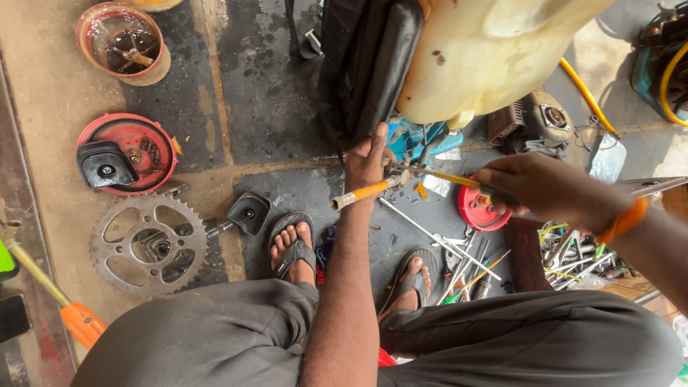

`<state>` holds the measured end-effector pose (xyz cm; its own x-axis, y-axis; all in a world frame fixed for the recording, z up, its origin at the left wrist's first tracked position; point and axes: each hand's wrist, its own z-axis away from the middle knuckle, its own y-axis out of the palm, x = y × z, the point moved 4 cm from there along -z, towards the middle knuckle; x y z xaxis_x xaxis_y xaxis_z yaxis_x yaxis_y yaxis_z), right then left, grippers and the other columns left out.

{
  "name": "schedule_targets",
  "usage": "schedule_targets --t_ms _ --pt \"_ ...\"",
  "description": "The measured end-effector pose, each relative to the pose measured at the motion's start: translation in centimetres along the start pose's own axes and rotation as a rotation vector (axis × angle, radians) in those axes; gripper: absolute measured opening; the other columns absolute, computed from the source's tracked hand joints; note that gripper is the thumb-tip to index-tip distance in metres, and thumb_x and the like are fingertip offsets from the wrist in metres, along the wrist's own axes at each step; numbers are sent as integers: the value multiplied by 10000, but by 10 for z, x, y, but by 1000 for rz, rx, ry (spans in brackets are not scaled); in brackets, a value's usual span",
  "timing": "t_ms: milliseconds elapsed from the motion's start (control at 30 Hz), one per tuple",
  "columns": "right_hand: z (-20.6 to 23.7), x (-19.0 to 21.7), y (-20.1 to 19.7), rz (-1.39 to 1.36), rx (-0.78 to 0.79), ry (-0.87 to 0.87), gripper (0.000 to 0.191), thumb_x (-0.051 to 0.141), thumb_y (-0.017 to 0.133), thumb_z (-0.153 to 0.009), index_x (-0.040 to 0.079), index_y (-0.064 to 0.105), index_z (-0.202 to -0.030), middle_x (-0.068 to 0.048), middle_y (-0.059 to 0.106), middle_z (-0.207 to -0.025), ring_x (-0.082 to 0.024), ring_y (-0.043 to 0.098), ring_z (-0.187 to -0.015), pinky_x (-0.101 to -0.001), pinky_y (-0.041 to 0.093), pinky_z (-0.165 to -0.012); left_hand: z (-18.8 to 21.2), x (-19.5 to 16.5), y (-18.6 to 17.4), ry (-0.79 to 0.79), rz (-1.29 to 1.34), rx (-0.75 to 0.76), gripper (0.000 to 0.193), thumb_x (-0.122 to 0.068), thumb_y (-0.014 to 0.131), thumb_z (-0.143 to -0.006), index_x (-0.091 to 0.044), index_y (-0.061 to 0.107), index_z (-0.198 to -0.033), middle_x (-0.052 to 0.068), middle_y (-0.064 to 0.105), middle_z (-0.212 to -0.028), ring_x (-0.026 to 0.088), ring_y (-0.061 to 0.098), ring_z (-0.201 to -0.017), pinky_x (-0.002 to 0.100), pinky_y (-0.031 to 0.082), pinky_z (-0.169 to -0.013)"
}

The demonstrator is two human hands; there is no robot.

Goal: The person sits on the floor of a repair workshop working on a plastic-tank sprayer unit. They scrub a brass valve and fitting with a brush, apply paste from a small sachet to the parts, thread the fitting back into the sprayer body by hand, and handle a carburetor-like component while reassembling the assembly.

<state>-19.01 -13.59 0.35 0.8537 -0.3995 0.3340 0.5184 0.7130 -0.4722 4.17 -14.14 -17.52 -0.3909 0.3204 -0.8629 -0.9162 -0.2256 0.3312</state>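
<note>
Person is sitting over a concrete floor (272, 100), both feet in sandals. Left hand (367, 159) is gripping a small metal fitting (395, 174) w/ an orange-yellow tube (362, 193) sticking out toward the left foot; fingers are wrapped round it, thumb side pressing up against the black backpack-sprayer frame (373, 64). Right hand (548, 190) is closing in a pinch on a yellow-handled screwdriver (448, 177), its tip meeting the fitting. Can't tell exactly how the tip is seated.

Taking the fitting as ref:
- cream sprayer tank (494, 50) is sitting just above it, leaning over the black frame.
- small red pulley wheel (480, 211) is lying just right of & below it, under the right hand.
- long thin metal rod (437, 236) is running diagonally below it, toward a heap of spanners & rods (573, 258) further right.
- black pedal (249, 213) is lying to the left, near the left foot.
- toothed sprocket (148, 245) is lying well left & lower.
- red round lid (136, 152) w/ a black block on it is lying well left.
- yellow hose (586, 97) is curving away upper right, past a small engine (534, 122).
</note>
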Motion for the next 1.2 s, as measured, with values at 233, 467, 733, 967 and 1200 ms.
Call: schedule_targets --t_ms 233,467,733,967,1200 --pt "2 0 0 413 -66 -202 340 403 666 -950 174 737 -1191 -2 722 -867 -127 647 -729 -295 509 -610 2 -10 2 35 6 0 724 -726 548 -895 -39 740 -773 16 644 -637 97 580 -668 253 449 -692" --pt "-6 0 4 -193 139 -8 306 274 624 -998 115 668 -1256 -99 759 -947 -192 604 -708 -368 467 -554 6 -22 -1 -14 -72 -39 777 -729 550 -928 -5 685 -683 17 492 -583 147 472 -612 310 372 -615" --pt "22 19 8 990 -260 -371 476 351 563 -1009 207 564 -1462 -1 659 -924 -124 557 -632 -291 452 -539 6 -31 2 -18 -80 -60 772 -742 569 -899 -21 697 -655 34 543 -608 135 535 -638 293 435 -655" --pt "8 22 2 394 -76 -180 361 429 687 -936 198 665 -1213 -58 734 -801 -215 677 -633 -346 500 -539 4 -25 0 14 -47 -36 784 -772 569 -864 -29 674 -638 19 556 -569 125 545 -631 260 443 -669" --pt "92 47 23 965 -472 -199 387 434 580 -989 352 659 -1359 3 706 -927 -269 706 -705 -391 561 -583 -3 -9 -2 -21 -80 -65 881 -823 515 -869 5 682 -617 31 480 -564 158 506 -630 278 410 -676"
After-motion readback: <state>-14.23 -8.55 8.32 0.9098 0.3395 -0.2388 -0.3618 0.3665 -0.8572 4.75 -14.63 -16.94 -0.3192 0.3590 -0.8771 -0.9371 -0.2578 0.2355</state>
